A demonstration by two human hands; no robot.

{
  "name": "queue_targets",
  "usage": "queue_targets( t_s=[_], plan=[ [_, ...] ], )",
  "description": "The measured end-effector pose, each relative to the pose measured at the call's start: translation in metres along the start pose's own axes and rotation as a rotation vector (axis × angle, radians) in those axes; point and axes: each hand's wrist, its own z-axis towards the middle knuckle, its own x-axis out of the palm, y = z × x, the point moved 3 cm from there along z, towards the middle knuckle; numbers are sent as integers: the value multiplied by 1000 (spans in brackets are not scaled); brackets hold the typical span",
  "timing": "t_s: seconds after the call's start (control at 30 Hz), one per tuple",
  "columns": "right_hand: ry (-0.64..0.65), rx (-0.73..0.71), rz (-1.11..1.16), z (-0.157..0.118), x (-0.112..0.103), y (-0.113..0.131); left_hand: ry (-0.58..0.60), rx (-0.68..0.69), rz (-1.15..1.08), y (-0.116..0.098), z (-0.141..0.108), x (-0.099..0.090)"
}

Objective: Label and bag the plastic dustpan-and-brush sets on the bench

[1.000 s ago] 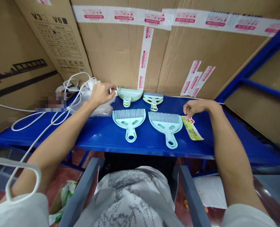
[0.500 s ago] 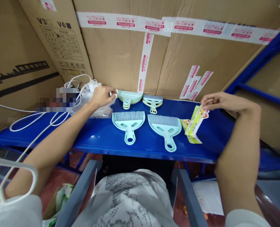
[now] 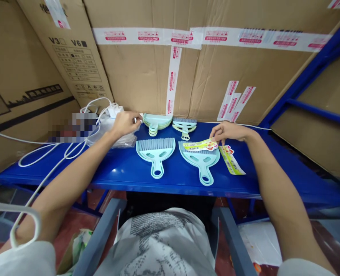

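My right hand [image 3: 226, 132] pinches one end of a yellow-green and white printed card [image 3: 200, 145], which lies across the bristles of the right dustpan-and-brush set [image 3: 204, 161]. A similar card [image 3: 232, 161] rests on the table beside that set. To its left sits a second mint-green dustpan-and-brush set [image 3: 156, 155], handle towards me. My left hand [image 3: 126, 123] has its fingers curled together over the clear plastic bags [image 3: 125, 142], close to the left edge of the stacked dustpans [image 3: 157, 120]; whatever its fingertips hold is unclear.
Several stacked brushes [image 3: 184, 125] sit beside the dustpan stack at the back of the blue table [image 3: 115, 170]. White cables [image 3: 43, 143] and a white adapter [image 3: 115, 110] lie at the left. A cardboard wall [image 3: 147, 76] rises behind, with a blue frame [image 3: 307, 82] at the right.
My right hand has moved left and slightly down, bringing the pinched card from above the other card onto the right set's bristles. My left hand has stayed near the dustpan stack.
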Motion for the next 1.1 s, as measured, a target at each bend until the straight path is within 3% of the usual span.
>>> queue_targets(
  t_s=[0.3,0.5,0.63,0.77,0.83,0.93,1.0,1.1],
  plan=[
    [-6,16,-109,-1,5,5,16,16,-3,-2,0,2],
    [-172,-74,-82,-19,-10,16,-21,34,-45,-7,-1,-1],
    [-279,-265,79,-23,-6,34,-86,7,-342,-28,-2,-6],
    [-331,-419,108,-12,33,63,-122,23,-846,-68,-4,-18],
    [-288,-453,88,-5,62,80,-32,120,-974,-89,-7,-25],
    [-303,-497,101,-1,97,98,231,208,-1042,-109,-11,-29],
    [-374,-505,81,-2,109,103,360,201,-1052,-111,-14,-28],
    [-430,-466,29,-1,117,100,422,164,-991,-107,-15,-27]
  ],
)
